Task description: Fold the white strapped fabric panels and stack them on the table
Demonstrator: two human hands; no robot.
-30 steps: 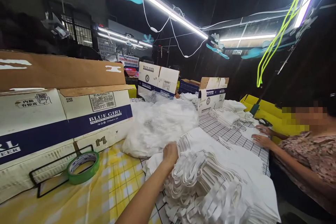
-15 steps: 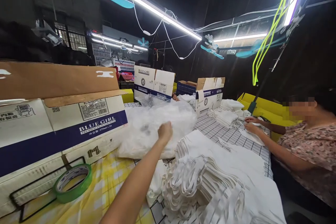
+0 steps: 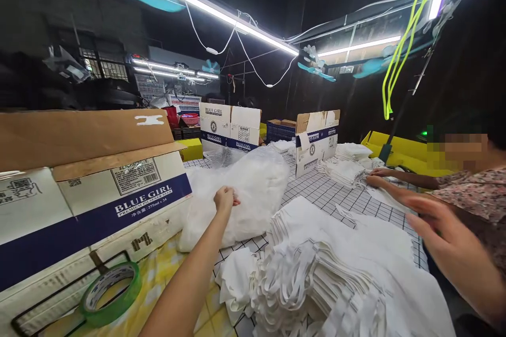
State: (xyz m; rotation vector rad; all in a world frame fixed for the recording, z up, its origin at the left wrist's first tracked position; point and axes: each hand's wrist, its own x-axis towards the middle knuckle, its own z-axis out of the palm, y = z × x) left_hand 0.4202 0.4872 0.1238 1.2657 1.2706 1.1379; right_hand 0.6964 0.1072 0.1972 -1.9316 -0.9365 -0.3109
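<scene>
My left hand (image 3: 225,199) is closed on a large clear plastic bag (image 3: 256,189) packed with white material, near its middle. My right hand (image 3: 446,237), slightly blurred, is raised at the right with fingers stretched out and holding nothing. Between my arms lies a thick stack of white cloth pieces (image 3: 336,258) with narrow strips along their edges. The right hand is nearest to the right side of this stack. A smaller crumpled white cloth (image 3: 237,279) sits beside the stack, close to my left forearm.
At the left stands a blue-and-white carton (image 3: 130,200), with a green tape roll (image 3: 114,295) in front of it. Two more cartons (image 3: 316,145) (image 3: 229,126) stand farther back on the grid-patterned table (image 3: 304,184). A co-worker's hands (image 3: 375,176) touch white cloth at right.
My left hand has shifted left with the bag, which has moved slightly left too. My right hand has come into view at the right.
</scene>
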